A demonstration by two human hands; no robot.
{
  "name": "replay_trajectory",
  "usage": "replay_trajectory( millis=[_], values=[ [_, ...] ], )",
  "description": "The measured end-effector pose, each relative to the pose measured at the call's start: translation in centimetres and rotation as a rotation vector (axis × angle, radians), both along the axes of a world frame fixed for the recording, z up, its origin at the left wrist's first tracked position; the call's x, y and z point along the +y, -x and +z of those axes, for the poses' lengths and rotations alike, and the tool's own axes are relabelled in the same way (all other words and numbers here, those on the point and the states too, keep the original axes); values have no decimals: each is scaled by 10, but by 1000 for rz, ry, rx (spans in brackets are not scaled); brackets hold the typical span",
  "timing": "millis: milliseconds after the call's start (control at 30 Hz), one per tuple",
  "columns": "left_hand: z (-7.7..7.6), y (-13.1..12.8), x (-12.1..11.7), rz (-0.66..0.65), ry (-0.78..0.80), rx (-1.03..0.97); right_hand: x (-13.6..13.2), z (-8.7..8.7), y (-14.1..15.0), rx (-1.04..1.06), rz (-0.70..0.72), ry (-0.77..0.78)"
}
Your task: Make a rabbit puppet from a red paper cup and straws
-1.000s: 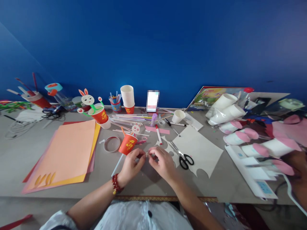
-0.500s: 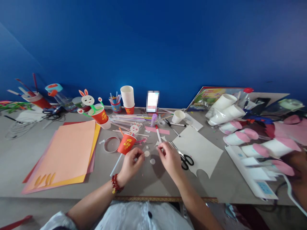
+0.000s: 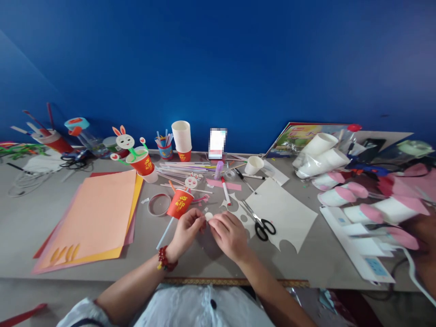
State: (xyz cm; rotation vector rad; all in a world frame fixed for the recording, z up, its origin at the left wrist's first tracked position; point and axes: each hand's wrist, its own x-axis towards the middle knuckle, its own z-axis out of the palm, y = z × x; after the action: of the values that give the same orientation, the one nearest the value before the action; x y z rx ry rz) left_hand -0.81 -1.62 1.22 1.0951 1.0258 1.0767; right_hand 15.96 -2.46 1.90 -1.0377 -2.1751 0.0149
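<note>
A small white paper disc (image 3: 209, 216) shows between my two hands, in front of the cup. Thumb and forefinger of my left hand (image 3: 186, 231) pinch it at its left edge. My right hand (image 3: 230, 235) is close on the other side, its fingers bent together near the disc; what they hold, if anything, is hidden. Just beyond my left hand leans a red paper cup (image 3: 179, 204) with a rabbit face (image 3: 191, 182) and a blue straw (image 3: 165, 236). Black-handled scissors (image 3: 261, 226) rest right of my right hand, on cut white paper (image 3: 277, 211).
Orange and pink paper sheets (image 3: 102, 213) lie left, beside a tape roll (image 3: 159, 205). A red-capped marker (image 3: 225, 193), straws (image 3: 185, 169), a glue stick (image 3: 219, 170) and a white cup (image 3: 254, 165) are farther back. A white power strip (image 3: 357, 245) and pink-ended rolls (image 3: 364, 214) stand right.
My right hand has moved left and toward me, closing in on my left hand. It uncovers the marker's lower end and cut paper, and now hides a second disc that lay on the table.
</note>
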Motion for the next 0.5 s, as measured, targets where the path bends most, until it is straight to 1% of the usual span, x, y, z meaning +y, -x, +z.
replay_trajectory(
  millis=[67, 133, 167, 233, 300, 333, 400, 500],
  values=[
    [-1, 1, 1, -22, -5, -25, 0, 1, 0, 85, 13, 49],
    [-1, 1, 2, -25, -34, -29, 0, 3, 1, 269, -5, 189],
    [-1, 2, 2, -15, -54, -20, 0, 4, 2, 395, -24, 306],
    [-1, 2, 2, 12, -86, 13, 2, 5, 4, 688, -65, 606],
    [0, 3, 1, 26, -105, 31, 3, 5, 5, 951, -66, 900],
    [1, 3, 1, 24, -109, 29, 4, 4, 6, 1053, -55, 1008],
    [3, 2, 0, 14, -118, 16, 5, 3, 7, 1188, -42, 1133],
    [4, 2, -1, 5, -130, 20, 4, 2, 9, 1275, -42, 1196]
  ],
)
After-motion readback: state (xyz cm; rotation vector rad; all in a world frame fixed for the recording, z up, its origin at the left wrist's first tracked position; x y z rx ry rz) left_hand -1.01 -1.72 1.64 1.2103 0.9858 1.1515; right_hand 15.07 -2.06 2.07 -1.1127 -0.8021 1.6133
